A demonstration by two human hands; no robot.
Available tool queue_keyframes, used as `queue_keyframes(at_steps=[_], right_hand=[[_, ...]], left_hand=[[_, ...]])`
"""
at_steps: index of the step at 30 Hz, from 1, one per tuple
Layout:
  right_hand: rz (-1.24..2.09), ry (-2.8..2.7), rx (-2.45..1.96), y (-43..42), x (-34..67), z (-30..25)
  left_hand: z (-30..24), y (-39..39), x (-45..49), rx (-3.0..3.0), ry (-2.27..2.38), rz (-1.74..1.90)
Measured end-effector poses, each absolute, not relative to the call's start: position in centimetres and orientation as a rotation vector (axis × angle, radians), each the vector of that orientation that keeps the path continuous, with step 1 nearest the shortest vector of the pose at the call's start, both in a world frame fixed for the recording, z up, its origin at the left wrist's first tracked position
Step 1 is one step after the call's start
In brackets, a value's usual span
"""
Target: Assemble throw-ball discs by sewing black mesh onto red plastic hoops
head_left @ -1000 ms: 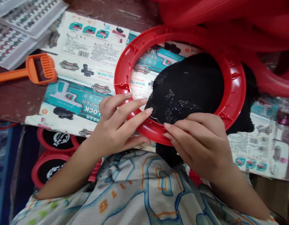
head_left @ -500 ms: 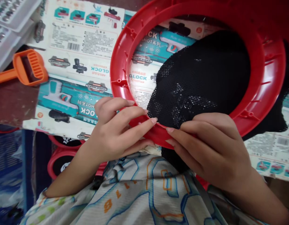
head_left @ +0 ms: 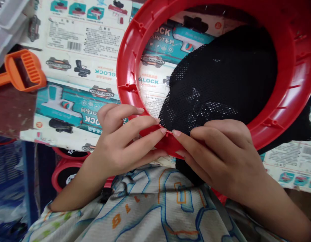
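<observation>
A large red plastic ring (head_left: 127,86), with small ribs and posts along its channel, is held tilted over the printed card. Black mesh netting (head_left: 226,74) lies bunched inside the ring and also spreads out under its right side. My left hand (head_left: 127,137) grips the ring's near rim, fingertips on the inner edge and thumb beneath. Close beside it, my right hand (head_left: 221,154) pinches the same rim where the mesh meets it, fingers closed. The two index fingertips almost touch. Whatever mesh edge lies under the right fingertips is hidden.
Printed packaging card (head_left: 70,77) covers the table. An orange plastic scoop (head_left: 24,70) lies at the left, below white trays (head_left: 9,37). Under the table's near edge are red-rimmed black discs (head_left: 67,174) and a blue crate (head_left: 31,181) beside plastic bags.
My right fingertips have slid left along the rim, closer to my left hand. The view has shifted slightly, and the ring appears a little larger and tilted.
</observation>
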State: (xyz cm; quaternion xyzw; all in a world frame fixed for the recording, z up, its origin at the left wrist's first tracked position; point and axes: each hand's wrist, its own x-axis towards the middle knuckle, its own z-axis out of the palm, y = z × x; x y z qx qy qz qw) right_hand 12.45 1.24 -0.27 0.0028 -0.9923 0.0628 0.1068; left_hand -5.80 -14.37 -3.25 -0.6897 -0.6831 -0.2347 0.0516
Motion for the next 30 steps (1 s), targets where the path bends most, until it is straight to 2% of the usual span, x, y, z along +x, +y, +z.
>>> queue_keyframes(at_steps=[10, 18, 30], right_hand=[[0.121, -2.929, 0.034, 1.2, 12.4, -0.8], [-0.077, -2.964, 0.034, 0.5, 11.6, 0.3], [0.076, -2.932, 0.012, 0.3, 11.7, -0.1]], left_hand=[[-3.8, -14.4, -6.2, -2.121, -2.094, -0.733], [-3.6, -14.3, -6.0, -2.123, -2.106, -0.748], [-3.6, -14.0, -5.8, -2.105, -2.019, -0.811]])
